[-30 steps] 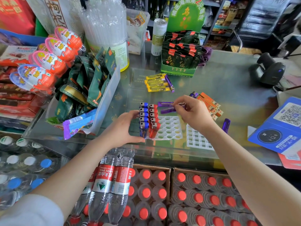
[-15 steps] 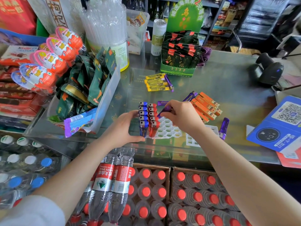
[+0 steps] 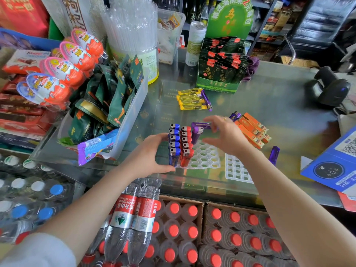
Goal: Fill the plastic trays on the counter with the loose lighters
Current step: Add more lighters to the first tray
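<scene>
A white plastic tray point(image 3: 204, 158) with round holes lies on the glass counter. It holds a row of blue lighters point(image 3: 174, 143), a row of red lighters point(image 3: 186, 145) and one purple lighter point(image 3: 196, 134) standing at the back of the third row. My left hand point(image 3: 149, 158) grips the tray's left side, thumb on its front edge and fingers against the blue row. My right hand point(image 3: 226, 136) hovers just right of the purple lighter with its fingers spread, holding nothing. Loose orange lighters point(image 3: 252, 130), yellow lighters point(image 3: 190, 99) and a single purple lighter point(image 3: 274, 154) lie around.
A second white tray point(image 3: 237, 170) with square holes lies right of the first. Another purple lighter point(image 3: 200, 124) lies flat behind the tray. A snack bin point(image 3: 133, 116) stands to the left, a green display box point(image 3: 219, 85) behind, a barcode scanner point(image 3: 330, 87) and a blue sign point(image 3: 335, 166) to the right.
My right hand carried a purple lighter to the tray, stood it in the third row and let go, fingers opening. My left hand stayed on the tray.
</scene>
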Demonstrator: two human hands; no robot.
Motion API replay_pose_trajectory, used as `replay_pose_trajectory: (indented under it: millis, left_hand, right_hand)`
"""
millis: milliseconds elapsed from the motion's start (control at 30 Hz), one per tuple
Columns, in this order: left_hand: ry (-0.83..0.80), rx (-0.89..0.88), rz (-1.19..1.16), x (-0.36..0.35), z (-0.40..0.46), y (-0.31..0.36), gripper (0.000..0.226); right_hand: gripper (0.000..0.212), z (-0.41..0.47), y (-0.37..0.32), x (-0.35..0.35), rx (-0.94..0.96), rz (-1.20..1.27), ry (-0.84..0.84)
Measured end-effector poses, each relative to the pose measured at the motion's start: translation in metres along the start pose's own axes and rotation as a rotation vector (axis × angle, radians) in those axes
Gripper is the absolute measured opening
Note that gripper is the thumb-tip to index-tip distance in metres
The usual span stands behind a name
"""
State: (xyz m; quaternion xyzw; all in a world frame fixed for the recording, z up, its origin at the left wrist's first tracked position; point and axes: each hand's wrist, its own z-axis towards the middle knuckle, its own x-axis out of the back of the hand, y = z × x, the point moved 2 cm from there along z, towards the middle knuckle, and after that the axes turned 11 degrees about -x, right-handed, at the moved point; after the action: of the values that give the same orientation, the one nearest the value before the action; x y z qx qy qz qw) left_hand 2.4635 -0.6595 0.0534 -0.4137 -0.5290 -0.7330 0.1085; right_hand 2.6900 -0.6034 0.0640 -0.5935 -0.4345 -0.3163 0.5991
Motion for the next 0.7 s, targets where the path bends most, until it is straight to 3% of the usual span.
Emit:
replay_pose_trajectory:
  millis: [100,267,700]
  left_hand:
    - [-0.014,-0.006,-0.002,0.000,0.002,-0.002,0.078]
    - [-0.037,0.005,0.000,-0.001,0.003,-0.007,0.082]
    - [-0.035,0.016,0.009,-0.004,0.003,-0.012,0.081]
  right_hand:
    - [0.037,0.010,0.011,0.005,-0.043,-0.022,0.142]
    - [0.034,0.019,0.013,-0.006,-0.136,-0.203,0.052]
    - [0.033,0.008,0.006,-0.008,-0.147,-0.127,0.022]
